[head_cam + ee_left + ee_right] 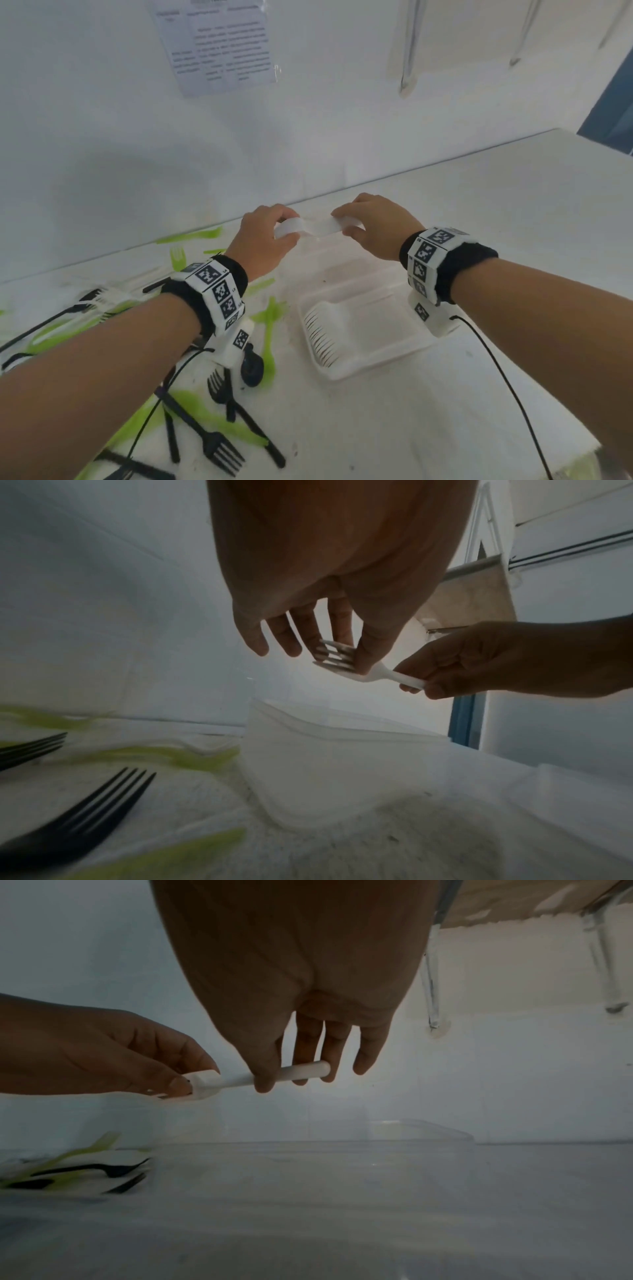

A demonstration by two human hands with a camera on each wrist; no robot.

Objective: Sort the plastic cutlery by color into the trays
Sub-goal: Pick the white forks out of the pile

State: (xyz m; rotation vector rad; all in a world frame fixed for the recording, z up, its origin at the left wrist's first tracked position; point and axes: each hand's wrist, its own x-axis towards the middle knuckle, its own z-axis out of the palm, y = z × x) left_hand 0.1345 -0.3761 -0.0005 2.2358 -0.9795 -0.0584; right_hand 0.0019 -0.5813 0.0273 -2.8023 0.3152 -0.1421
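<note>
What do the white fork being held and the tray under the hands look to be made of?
White fork: apparently opaque moulded plastic, smooth and matt, thin tines. Tray: likely thin translucent plastic, slightly glossy, with the table showing faintly through its wall and ribbed moulding inside.

The white fork (369, 673) looks like smooth, matt plastic — so do the black forks (222, 448). The tray (359, 329) is translucent, faintly glossy plastic; the table (513, 212) is matt, speckled.

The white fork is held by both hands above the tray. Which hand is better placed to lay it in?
Probably the right hand: it pinches the white fork by the handle, over the tray; the left hand holds the tines.
</note>
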